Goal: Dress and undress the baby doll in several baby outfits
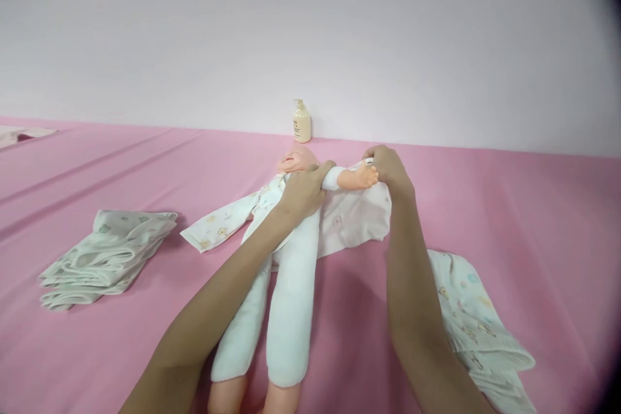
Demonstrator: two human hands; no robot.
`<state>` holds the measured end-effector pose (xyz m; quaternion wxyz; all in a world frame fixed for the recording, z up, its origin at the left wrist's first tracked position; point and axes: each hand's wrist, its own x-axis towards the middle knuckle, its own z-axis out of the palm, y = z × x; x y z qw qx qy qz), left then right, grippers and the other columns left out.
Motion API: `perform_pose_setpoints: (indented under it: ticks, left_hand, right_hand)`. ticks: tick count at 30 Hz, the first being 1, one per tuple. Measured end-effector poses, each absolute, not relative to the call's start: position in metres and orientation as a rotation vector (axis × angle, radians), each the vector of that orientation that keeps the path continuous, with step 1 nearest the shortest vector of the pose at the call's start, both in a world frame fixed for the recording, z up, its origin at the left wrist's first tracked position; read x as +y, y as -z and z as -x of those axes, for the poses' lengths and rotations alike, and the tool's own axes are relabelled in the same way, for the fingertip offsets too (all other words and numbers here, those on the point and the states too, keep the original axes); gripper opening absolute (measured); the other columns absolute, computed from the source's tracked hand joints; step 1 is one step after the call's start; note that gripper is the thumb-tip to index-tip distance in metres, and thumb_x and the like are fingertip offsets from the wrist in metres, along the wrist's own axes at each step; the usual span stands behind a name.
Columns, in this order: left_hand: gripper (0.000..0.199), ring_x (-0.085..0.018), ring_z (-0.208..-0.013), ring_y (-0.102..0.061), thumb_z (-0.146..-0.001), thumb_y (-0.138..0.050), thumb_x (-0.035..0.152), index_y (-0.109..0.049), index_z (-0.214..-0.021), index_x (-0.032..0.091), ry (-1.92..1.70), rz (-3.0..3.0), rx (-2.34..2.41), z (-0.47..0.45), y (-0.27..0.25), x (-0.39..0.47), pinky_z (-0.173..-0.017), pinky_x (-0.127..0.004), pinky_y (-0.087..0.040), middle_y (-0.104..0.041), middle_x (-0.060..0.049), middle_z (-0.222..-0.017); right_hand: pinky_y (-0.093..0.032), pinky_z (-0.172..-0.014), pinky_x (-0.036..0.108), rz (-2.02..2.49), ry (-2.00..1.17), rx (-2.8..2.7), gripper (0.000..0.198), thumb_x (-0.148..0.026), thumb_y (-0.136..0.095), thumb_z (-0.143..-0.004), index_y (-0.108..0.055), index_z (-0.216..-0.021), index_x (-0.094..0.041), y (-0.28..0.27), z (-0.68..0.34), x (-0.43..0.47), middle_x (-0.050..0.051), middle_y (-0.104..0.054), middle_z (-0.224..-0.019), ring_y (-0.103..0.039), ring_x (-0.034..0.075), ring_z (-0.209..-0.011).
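A baby doll (291, 310) with a white cloth body lies on its back, its head away from me. One of its arms, on the left, is inside the sleeve of a patterned baby shirt (220, 223); the other arm is bare of the shirt. My left hand (305, 193) is closed around the upper part of that bare doll arm, by the shoulder. Beyond the doll's hand (367, 176), my right hand (388, 168) pinches the edge of the shirt, whose spread half lies under and beside the arm. My right fingertips are partly hidden.
A folded stack of white cloth (111, 252) lies at left, and folded patterned clothing (473, 310) at right, partly behind my forearm. A cream pump bottle (301, 123) stands by the white wall (310, 45). Pink cloth (485, 207) covers the surface.
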<state>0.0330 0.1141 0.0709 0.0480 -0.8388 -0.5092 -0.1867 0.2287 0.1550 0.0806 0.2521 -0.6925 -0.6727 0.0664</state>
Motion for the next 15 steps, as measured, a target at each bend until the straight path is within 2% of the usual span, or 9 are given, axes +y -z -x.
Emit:
perform_pose_setpoints:
  ticks: [7,15]
  left_hand:
    - [0.036,-0.026,-0.080,-0.062,-0.086,-0.041,0.016,-0.051,-0.119,0.023,0.287,2.356,-1.645,-0.041,-0.079,0.124,-0.064,-0.031,-0.042,-0.061,-0.010,-0.101]
    - [0.029,-0.026,-0.082,-0.061,-0.091,-0.040,0.022,-0.053,-0.117,0.020,0.174,2.254,-1.695,-0.057,-0.076,0.143,-0.072,-0.034,-0.041,-0.060,-0.012,-0.096]
  right_hand:
    - [-0.039,-0.057,0.025,1.581,-0.084,-1.554,0.033,-0.005,-0.045,-0.053,-0.066,-0.074,-0.018,-0.110,-0.228,0.138,0.002,-0.065,-0.077,-0.059,0.018,-0.073]
    - [-0.037,-0.056,0.025,1.503,-0.035,-1.492,0.018,-0.006,-0.046,-0.054,-0.056,-0.061,-0.018,-0.118,-0.221,0.130,0.001,-0.062,-0.072,-0.055,0.016,-0.067]
